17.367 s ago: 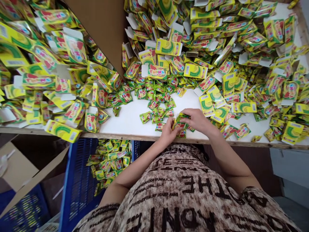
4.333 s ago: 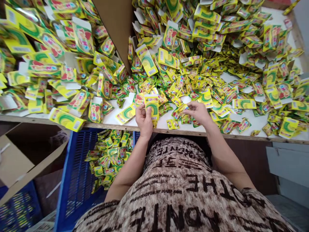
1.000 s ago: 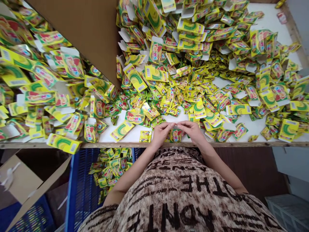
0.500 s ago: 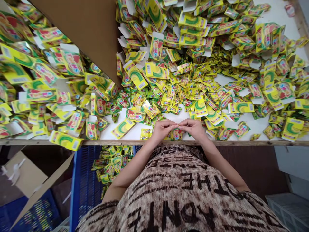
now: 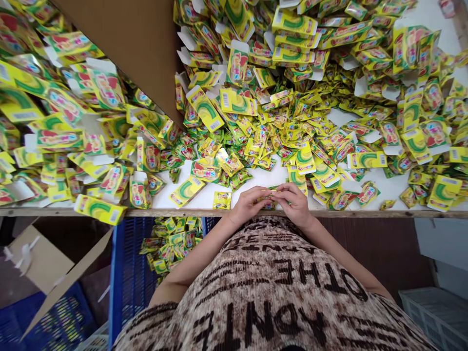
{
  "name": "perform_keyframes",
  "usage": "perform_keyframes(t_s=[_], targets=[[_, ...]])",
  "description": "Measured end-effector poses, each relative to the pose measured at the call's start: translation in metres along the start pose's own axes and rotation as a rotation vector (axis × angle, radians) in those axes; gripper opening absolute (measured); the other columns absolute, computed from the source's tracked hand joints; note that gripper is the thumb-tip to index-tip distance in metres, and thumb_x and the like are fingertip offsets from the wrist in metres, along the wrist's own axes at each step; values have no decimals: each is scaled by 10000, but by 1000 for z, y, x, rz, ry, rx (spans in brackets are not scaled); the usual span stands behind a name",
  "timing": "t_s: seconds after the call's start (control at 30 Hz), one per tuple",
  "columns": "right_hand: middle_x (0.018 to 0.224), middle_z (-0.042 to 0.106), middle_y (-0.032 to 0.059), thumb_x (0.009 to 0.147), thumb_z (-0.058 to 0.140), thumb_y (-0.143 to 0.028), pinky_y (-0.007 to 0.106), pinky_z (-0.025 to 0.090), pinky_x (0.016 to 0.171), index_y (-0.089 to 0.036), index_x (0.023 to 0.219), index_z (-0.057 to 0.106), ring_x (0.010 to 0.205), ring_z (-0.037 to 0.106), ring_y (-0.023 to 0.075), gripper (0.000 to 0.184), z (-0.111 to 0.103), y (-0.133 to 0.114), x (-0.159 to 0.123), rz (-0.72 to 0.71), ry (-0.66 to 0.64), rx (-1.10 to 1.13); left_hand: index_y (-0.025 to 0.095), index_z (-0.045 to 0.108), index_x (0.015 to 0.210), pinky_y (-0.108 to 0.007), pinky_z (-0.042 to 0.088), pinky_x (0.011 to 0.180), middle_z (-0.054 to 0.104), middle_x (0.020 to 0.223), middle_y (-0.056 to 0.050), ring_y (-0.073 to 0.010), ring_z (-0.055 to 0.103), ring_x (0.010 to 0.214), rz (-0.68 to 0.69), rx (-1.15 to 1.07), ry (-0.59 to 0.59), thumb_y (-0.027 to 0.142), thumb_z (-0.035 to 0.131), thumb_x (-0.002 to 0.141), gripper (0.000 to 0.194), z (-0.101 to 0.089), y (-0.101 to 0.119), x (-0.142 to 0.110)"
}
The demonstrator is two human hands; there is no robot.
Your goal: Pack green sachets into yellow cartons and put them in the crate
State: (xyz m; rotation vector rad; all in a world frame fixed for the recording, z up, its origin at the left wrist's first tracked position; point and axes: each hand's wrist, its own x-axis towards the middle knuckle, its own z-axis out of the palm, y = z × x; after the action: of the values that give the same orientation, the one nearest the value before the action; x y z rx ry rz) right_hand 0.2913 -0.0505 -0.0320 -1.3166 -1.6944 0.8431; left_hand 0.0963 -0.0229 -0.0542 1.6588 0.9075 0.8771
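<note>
My left hand (image 5: pixel 250 204) and my right hand (image 5: pixel 294 204) meet at the front edge of the table, fingers pinched together. Between them is a small yellow-green packet (image 5: pixel 271 193), mostly covered by the fingers, so its exact shape cannot be made out. Just left of my left hand, a small yellow sachet (image 5: pixel 222 200) lies flat. Beyond the knuckles is a green sachet (image 5: pixel 240 179). A yellow carton (image 5: pixel 298 178) with a green curved print rests close behind my right hand.
Printed cartons and loose sachets (image 5: pixel 263 139) are heaped across the white table (image 5: pixel 161 196). A brown cardboard panel (image 5: pixel 135 44) stands among them at the left. Below the table edge, a blue crate (image 5: pixel 126 273) holds more sachets. An opened cardboard box (image 5: pixel 46 258) sits lower left.
My fingers have shifted on the packet, and less of it shows below them. The green sachet beyond my left hand is more exposed. The whole view has moved slightly.
</note>
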Motion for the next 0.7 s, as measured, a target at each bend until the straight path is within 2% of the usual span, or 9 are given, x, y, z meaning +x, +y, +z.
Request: perform_keyframes(t_s=[0.07, 0.13, 0.23, 0.3, 0.37, 0.4, 0.47, 0.57, 0.7], targets=[[969, 662, 65, 917, 582, -300, 371, 526, 835, -262, 947, 744, 926, 631, 203, 169, -11, 3, 7, 2, 18, -36, 199, 739, 975, -330, 539, 861, 746, 980, -91, -192, 688, 922, -61, -24, 63, 335, 720, 805, 219, -1, 4, 2], [962, 666, 74, 934, 549, -296, 380, 514, 839, -247, 974, 736, 931, 625, 215, 197, -23, 7, 16, 36, 106, -124, 193, 732, 994, -307, 541, 810, 737, 974, -86, -180, 680, 862, -174, -66, 222, 372, 714, 807, 259, -15, 14, 1], [945, 667, 89, 942, 525, -290, 404, 477, 850, -226, 979, 729, 927, 598, 239, 217, -32, 11, 28, 51, 47, -324, 211, 729, 1015, -289, 545, 763, 727, 1000, -69, -183, 670, 849, -357, -119, 403, 412, 714, 793, 300, -66, 31, -18], [989, 672, 117, 916, 572, -308, 455, 427, 888, -205, 988, 725, 980, 563, 283, 198, -28, 12, 31, 18, -155, -466, 225, 754, 925, -297, 554, 736, 740, 919, -53, -200, 674, 814, -509, -79, 276, 426, 760, 735, 277, -114, 39, -47], [1049, 664, 154, 879, 627, -336, 508, 372, 911, -183, 963, 716, 1050, 515, 339, 195, -19, 13, 31, 3, -285, -596, 240, 771, 867, -329, 568, 757, 756, 903, -50, -231, 684, 834, -693, 33, 37, 455, 799, 670, 293, -160, 42, -87], [1061, 658, 165, 864, 647, -342, 523, 353, 915, -176, 934, 706, 1077, 496, 358, 190, -15, 13, 31, 4, -312, -635, 245, 774, 852, -344, 575, 749, 763, 892, -43, -244, 688, 832, -792, 97, -14, 480, 819, 626, 329, -178, 42, -107], [994, 665, 151, 854, 660, -327, 511, 346, 911, -176, 862, 672, 1063, 508, 347, 152, -9, 13, 32, 5, -339, -614, 250, 770, 841, -362, 583, 720, 771, 867, -22, -260, 691, 820, -953, 239, 28, 529, 841, 550, 409, -201, 43, -143], [821, 660, 61, 858, 656, -334, 408, 415, 817, -193, 849, 624, 850, 580, 240, 145, -4, 11, 36, 65, -359, -343, 244, 764, 856, -355, 583, 716, 770, 864, -14, -249, 691, 815, -968, 285, 130, 560, 817, 583, 421, -198, 46, -160], [759, 620, -10, 796, 684, -471, 295, 467, 588, -216, 859, 593, 640, 577, 157, 278, 21, 2, 38, 317, -330, 135, 209, 759, 858, -329, 571, 730, 750, 817, -61, -211, 685, 761, -718, 59, 103, 504, 722, 749, 317, -147, 44, -112]])
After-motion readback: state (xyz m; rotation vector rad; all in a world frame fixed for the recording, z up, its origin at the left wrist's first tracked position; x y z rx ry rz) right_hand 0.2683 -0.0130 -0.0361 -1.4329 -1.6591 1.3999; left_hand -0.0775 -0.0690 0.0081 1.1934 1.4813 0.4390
